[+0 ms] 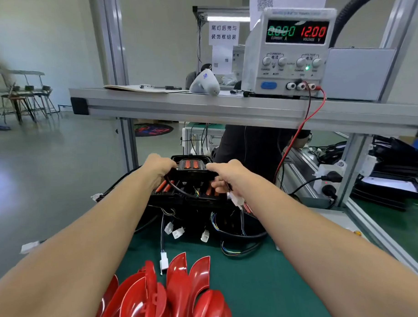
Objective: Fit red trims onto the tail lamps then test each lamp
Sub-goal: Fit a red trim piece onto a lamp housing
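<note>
With the left hand (159, 166) and right hand (224, 175) each curled in a grip on an end of the top tail lamp (191, 169), lift it straight off the stack below, trailing wires clear, toward the red trims (165, 299) nearer on the desk (262, 287).

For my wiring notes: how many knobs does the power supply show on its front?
4: two knobs under the current label, two under the voltage label.

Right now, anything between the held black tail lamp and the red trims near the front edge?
Yes. Both the left hand and right hand grip the black tail lamp housing; loose black wiring with white plastic connectors lies across the green mat before the glossy red trims.
</note>
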